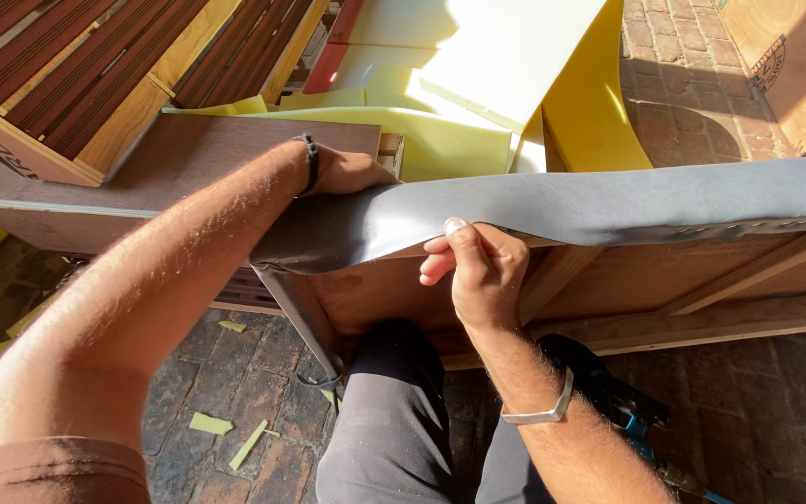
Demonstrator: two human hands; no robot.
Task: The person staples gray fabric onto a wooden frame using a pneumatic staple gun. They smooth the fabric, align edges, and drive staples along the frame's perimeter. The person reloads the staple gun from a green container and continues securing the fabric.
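Our right hand [482,266] pinches the lower edge of the grey sheet [608,205]; our left hand [347,173] presses its far end, fingers hidden; the sheet drapes over the wooden frame [683,280], yellow foam [478,84] behind.

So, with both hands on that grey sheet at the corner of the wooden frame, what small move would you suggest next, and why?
Probably pull the grey sheet a little tighter round the corner. The left hand presses it on top of the wooden frame, the right hand pinches its lower edge, and it sags in a loose fold at the corner while lying smooth further right.
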